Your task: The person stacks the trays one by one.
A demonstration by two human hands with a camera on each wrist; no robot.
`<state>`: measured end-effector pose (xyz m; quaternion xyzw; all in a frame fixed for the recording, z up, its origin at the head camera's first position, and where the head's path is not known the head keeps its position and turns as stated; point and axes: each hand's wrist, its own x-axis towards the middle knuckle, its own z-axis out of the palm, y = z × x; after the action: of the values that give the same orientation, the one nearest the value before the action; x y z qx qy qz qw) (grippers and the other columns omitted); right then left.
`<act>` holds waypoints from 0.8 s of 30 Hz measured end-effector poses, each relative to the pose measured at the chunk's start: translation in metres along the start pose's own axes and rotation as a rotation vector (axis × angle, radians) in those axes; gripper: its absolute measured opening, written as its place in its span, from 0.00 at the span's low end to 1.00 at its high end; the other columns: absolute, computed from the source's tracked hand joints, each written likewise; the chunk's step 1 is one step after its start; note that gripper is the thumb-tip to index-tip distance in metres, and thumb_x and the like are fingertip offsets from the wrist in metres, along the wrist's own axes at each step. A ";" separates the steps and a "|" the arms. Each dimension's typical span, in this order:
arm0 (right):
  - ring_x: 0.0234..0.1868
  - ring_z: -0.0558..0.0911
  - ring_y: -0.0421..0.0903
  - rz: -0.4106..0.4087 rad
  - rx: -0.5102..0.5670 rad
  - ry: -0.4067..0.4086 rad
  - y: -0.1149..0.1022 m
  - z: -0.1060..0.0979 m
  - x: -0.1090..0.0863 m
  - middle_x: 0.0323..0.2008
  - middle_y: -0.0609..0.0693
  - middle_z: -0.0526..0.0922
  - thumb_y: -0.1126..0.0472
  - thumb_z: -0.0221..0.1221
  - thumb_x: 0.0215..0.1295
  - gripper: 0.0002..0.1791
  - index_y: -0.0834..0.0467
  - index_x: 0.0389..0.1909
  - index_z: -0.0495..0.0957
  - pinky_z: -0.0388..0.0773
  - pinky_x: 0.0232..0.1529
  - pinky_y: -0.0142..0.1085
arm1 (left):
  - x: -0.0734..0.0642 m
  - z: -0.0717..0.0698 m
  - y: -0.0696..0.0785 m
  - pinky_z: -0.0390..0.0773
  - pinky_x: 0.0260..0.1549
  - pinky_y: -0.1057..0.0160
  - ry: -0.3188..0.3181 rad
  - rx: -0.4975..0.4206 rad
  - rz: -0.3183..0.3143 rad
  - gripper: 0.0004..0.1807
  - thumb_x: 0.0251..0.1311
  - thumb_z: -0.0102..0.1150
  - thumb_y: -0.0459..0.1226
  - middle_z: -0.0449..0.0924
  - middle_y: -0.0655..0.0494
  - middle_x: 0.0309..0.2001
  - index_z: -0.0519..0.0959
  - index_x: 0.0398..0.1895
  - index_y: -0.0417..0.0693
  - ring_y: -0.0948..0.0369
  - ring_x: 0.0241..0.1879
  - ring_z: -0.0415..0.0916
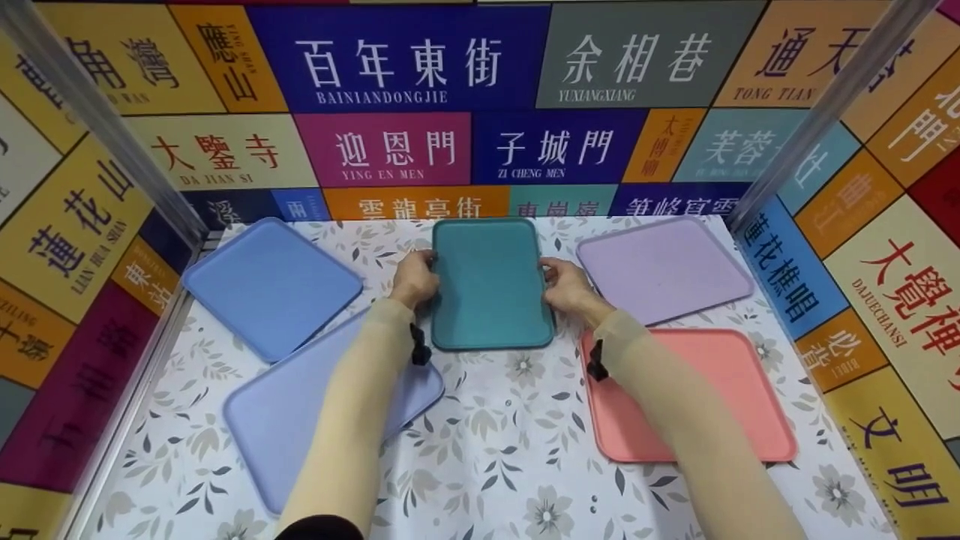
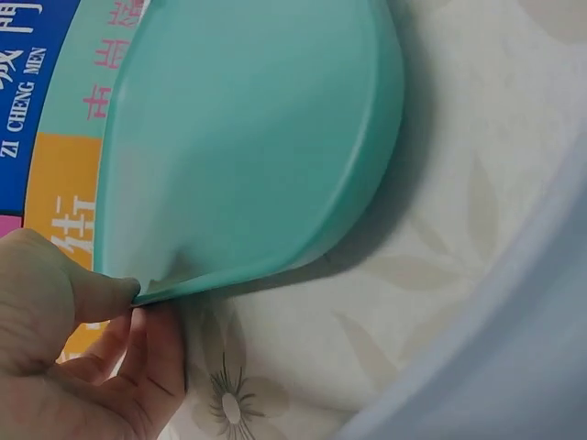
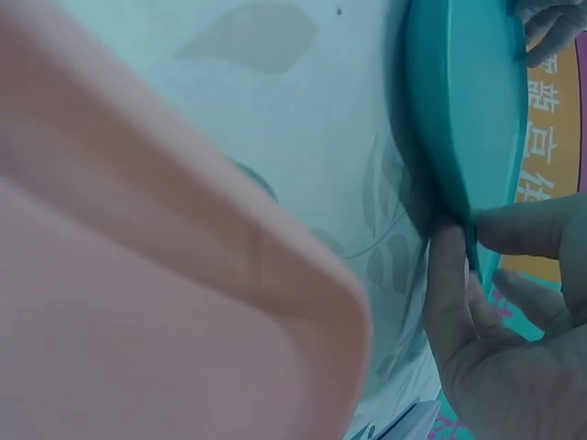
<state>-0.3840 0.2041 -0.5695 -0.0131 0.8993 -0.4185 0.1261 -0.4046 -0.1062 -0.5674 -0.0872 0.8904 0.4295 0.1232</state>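
Observation:
A teal-green rectangular tray (image 1: 491, 285) lies at the back middle of the table, its long sides running front to back. My left hand (image 1: 416, 279) grips its left rim; in the left wrist view the thumb is over the rim of the tray (image 2: 248, 137) and the fingers are beneath. On the opposite side, my right hand (image 1: 568, 285) pinches the right rim, thumb on the inside and fingers outside in the right wrist view. Whether the tray's underside fully touches the tablecloth cannot be told.
A blue tray (image 1: 274, 289) lies back left, overlapping a periwinkle tray (image 1: 277, 420) partly covered by my left arm. At right are a lilac tray (image 1: 667, 266) and a coral-pink tray (image 1: 742, 390) under my right arm. Sign-printed walls (image 1: 405, 60) enclose the floral tablecloth (image 1: 480, 465).

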 end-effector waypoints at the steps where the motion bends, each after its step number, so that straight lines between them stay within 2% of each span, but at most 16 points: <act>1: 0.52 0.79 0.51 -0.002 -0.012 0.003 0.000 -0.001 0.000 0.61 0.66 0.84 0.80 0.52 0.55 0.49 0.59 0.84 0.71 0.76 0.41 0.35 | 0.000 0.000 0.001 0.70 0.86 0.45 -0.012 -0.008 -0.007 0.38 0.71 0.56 0.23 0.75 0.41 0.81 0.71 0.85 0.45 0.46 0.83 0.71; 4: 0.49 0.78 0.50 -0.012 -0.021 0.004 -0.005 -0.003 -0.007 0.62 0.67 0.84 0.79 0.53 0.59 0.44 0.61 0.81 0.74 0.74 0.37 0.32 | -0.004 -0.003 0.002 0.69 0.87 0.44 -0.035 -0.040 -0.002 0.38 0.71 0.56 0.23 0.73 0.41 0.82 0.72 0.84 0.46 0.46 0.84 0.70; 7: 0.47 0.80 0.50 -0.013 -0.001 0.004 -0.007 -0.004 -0.011 0.64 0.68 0.83 0.77 0.57 0.63 0.39 0.63 0.79 0.76 0.76 0.33 0.30 | -0.012 -0.008 0.001 0.72 0.84 0.44 -0.036 -0.072 0.044 0.37 0.68 0.55 0.22 0.74 0.40 0.80 0.75 0.81 0.45 0.46 0.81 0.72; 10: 0.51 0.84 0.53 -0.007 0.010 0.002 -0.010 -0.005 -0.016 0.66 0.68 0.83 0.72 0.62 0.68 0.34 0.63 0.77 0.77 0.80 0.33 0.29 | -0.023 -0.016 -0.002 0.82 0.74 0.47 -0.036 -0.097 0.103 0.35 0.66 0.53 0.22 0.77 0.40 0.77 0.77 0.79 0.44 0.48 0.71 0.78; 12: 0.56 0.85 0.56 -0.001 0.003 -0.003 -0.013 -0.006 -0.019 0.68 0.67 0.83 0.69 0.64 0.71 0.32 0.63 0.77 0.78 0.84 0.38 0.32 | -0.031 -0.023 -0.004 0.88 0.61 0.48 -0.051 -0.118 0.133 0.33 0.67 0.53 0.23 0.80 0.39 0.73 0.79 0.77 0.43 0.47 0.60 0.83; 14: 0.63 0.85 0.59 0.003 -0.016 -0.009 -0.016 -0.007 -0.023 0.70 0.66 0.82 0.67 0.66 0.72 0.31 0.62 0.76 0.78 0.88 0.45 0.37 | -0.039 -0.032 -0.006 0.90 0.51 0.49 -0.083 -0.143 0.149 0.31 0.70 0.52 0.24 0.82 0.37 0.69 0.80 0.76 0.41 0.47 0.51 0.84; 16: 0.68 0.84 0.62 0.000 -0.033 -0.009 -0.020 -0.007 -0.027 0.71 0.66 0.82 0.65 0.67 0.73 0.31 0.61 0.76 0.79 0.90 0.53 0.44 | -0.047 -0.042 -0.008 0.93 0.47 0.48 -0.124 -0.173 0.145 0.28 0.72 0.54 0.26 0.84 0.35 0.65 0.81 0.75 0.40 0.47 0.44 0.85; 20: 0.71 0.83 0.64 -0.022 -0.092 0.007 -0.029 -0.005 -0.033 0.70 0.65 0.83 0.63 0.69 0.73 0.29 0.60 0.74 0.80 0.87 0.66 0.55 | -0.062 -0.063 -0.011 0.95 0.54 0.44 -0.185 -0.203 0.131 0.24 0.76 0.58 0.30 0.85 0.30 0.61 0.81 0.73 0.37 0.47 0.48 0.87; 24: 0.68 0.84 0.63 -0.053 -0.178 0.057 -0.037 0.001 -0.040 0.67 0.63 0.86 0.61 0.70 0.74 0.26 0.59 0.71 0.83 0.84 0.69 0.58 | -0.079 -0.081 -0.017 0.94 0.56 0.47 -0.210 -0.180 0.125 0.24 0.79 0.59 0.34 0.83 0.27 0.65 0.80 0.74 0.36 0.42 0.56 0.88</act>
<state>-0.3480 0.1846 -0.5330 -0.0360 0.9355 -0.3404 0.0876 -0.3368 -0.1765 -0.5084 0.0029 0.8342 0.5211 0.1802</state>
